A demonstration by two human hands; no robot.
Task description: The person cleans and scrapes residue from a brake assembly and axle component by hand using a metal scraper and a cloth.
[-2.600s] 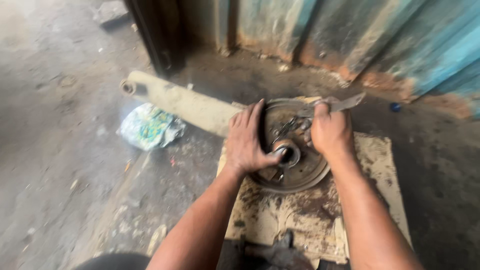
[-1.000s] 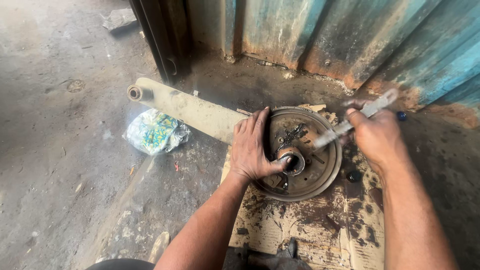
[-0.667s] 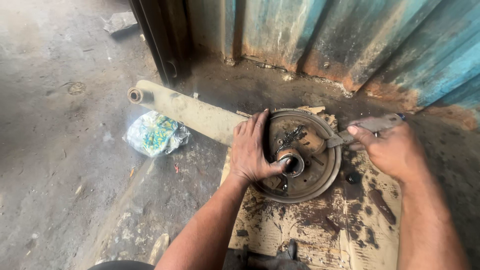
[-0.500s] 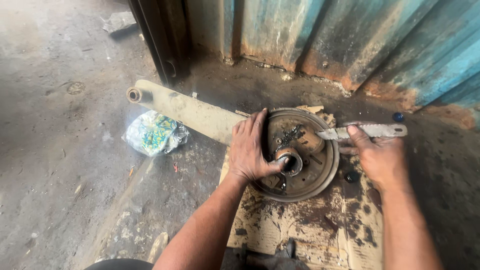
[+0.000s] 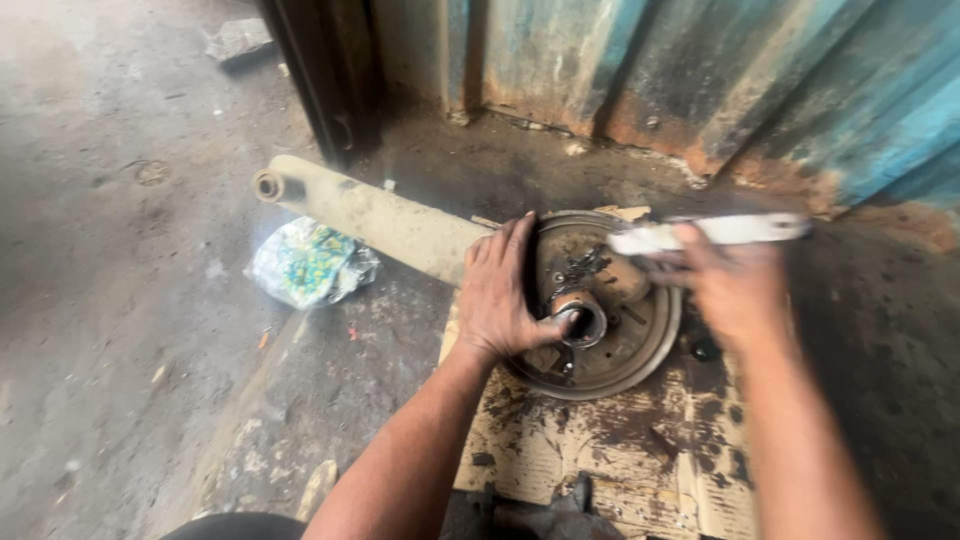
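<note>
1. In the head view, a round, rusty metal drum (image 5: 610,345) lay flat on a stained sheet of cardboard (image 5: 600,450) on the concrete floor (image 5: 120,300), a little right of the middle of the scene.
2. The left hand (image 5: 500,290) rested spread on the left rim of the drum, fingers pointing far, with the thumb pressed against the short metal sleeve (image 5: 580,318) at the drum's centre; it lay flat on the part and was not clenched.
3. The right hand (image 5: 730,285) was over the right edge of the drum, closed around a long, flat, pale metal tool (image 5: 700,233) that lay across the far side of the drum from left to right. Hand and tool were blurred.
4. A pale beige tube (image 5: 370,212) ran from the far left toward the drum and met it under the left hand.
5. A crumpled, colourful plastic bag (image 5: 305,262) lay on the floor just near of the tube, well left of the drum.
6. A rusted, blue-green corrugated metal wall (image 5: 700,80) stood along the far side.
</note>
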